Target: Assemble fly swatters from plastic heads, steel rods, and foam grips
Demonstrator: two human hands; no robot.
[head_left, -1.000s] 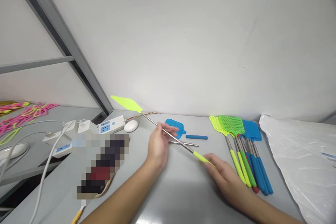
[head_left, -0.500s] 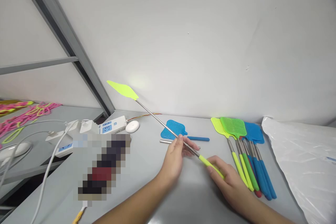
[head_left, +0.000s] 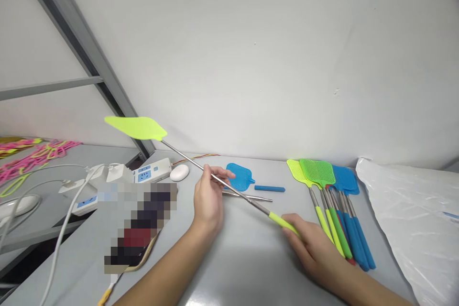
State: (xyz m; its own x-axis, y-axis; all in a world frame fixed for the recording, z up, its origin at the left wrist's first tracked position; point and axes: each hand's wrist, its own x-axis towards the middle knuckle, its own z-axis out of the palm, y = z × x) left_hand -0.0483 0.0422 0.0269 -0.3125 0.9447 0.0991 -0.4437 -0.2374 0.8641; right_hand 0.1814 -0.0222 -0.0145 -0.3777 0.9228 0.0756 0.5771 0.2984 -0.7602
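A yellow-green fly swatter (head_left: 138, 127) with a long thin metal shaft slants across the view, its paddle up at the left. My right hand (head_left: 313, 246) is closed around its yellow-green grip. Farther up, my left hand (head_left: 209, 201) loosely holds the shaft between thumb and lightly curled fingers. Behind that hand lie a blue fly swatter paddle (head_left: 241, 177), a separate blue handle (head_left: 269, 189) and a metal rod (head_left: 260, 198). To the right of my right hand, several assembled fly swatters (head_left: 333, 210) in yellow-green, green and blue lie in a bunch.
White plastic sheeting (head_left: 409, 215) covers the table's right side. At left are a power strip (head_left: 152, 171) with plugs and cables, a white oval object (head_left: 179, 172) and a blurred-out item (head_left: 141, 227). Pink and yellow cords (head_left: 39, 155) lie beyond the grey frame post (head_left: 86, 52).
My left hand has slid left along the shaft, away from the grip, and its fingers have loosened. The paddle has moved left and shows more of its face. My right hand keeps its grip.
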